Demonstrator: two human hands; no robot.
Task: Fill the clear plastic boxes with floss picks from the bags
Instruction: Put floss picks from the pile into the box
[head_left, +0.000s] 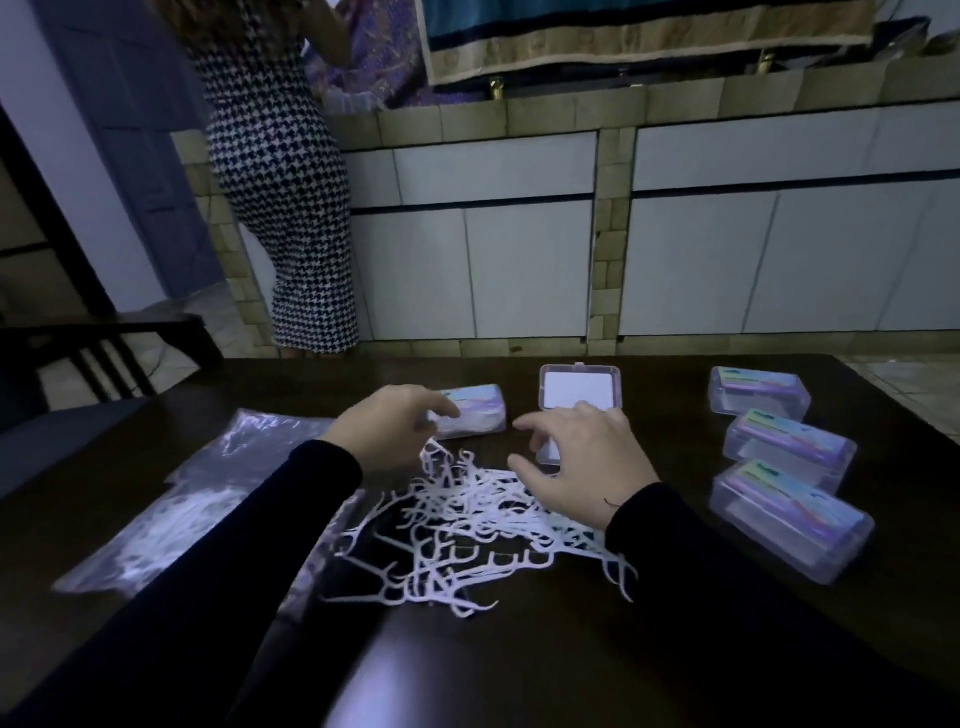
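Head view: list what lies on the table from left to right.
Plastic bag of floss picks → left hand → closed box beside it → loose pile of floss picks → right hand over the open box → three closed boxes stacked in a row at the right.

The setting was a home kitchen or dining area. A dark polished wooden table (675, 597) filled the lower frame; beyond it ran a beige-tiled counter (571, 111) with white cabinet doors (524, 270). A dark wooden chair (104, 353) stood at left.
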